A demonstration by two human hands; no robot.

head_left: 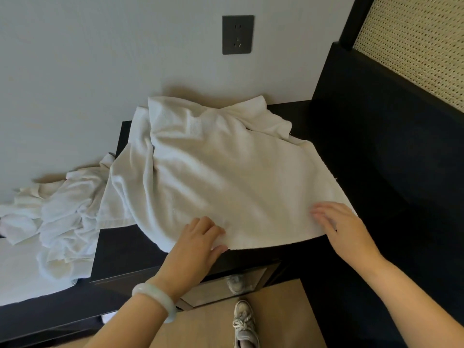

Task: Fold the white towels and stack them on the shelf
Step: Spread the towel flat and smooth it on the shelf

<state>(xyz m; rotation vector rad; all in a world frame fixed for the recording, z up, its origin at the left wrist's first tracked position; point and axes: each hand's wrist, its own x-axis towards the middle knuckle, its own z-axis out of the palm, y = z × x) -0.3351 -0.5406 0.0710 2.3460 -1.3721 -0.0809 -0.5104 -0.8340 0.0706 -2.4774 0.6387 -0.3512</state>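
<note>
White terry covers most of the dark shelf (pixel 118 249) in front of you: one white towel (pixel 226 177) lies spread across its top, rumpled and bunched up at the far end against the pale wall (pixel 75 71), with its left side spilling over the shelf's left edge. Your left hand (pixel 198 237) is at the towel's near hem, towards the left; its fingers are bent and held close together on top of the cloth while the thumb comes up against the hem from the front, so you are pinching the edge there. Your right hand (pixel 344 227) rests on the near right corner of the same towel, its fingers stretched out and lying side by side flat on the cloth; the fingertips are blurred, and whether the thumb catches the hem you cannot tell. A pale bangle (pixel 155 297) sits on your left wrist. To the left, beside and lower than the shelf, a heap of towels (pixel 62 209) lies crumpled on a white surface, touching the hanging side of the spread towel. On the wall above there is a dark socket plate (pixel 237 35), and at the upper right a woven cane panel (pixel 414 46) in a black frame. Below the shelf's front edge you can see wooden floor (pixel 276 310) and one light laced shoe (pixel 244 322).
</note>
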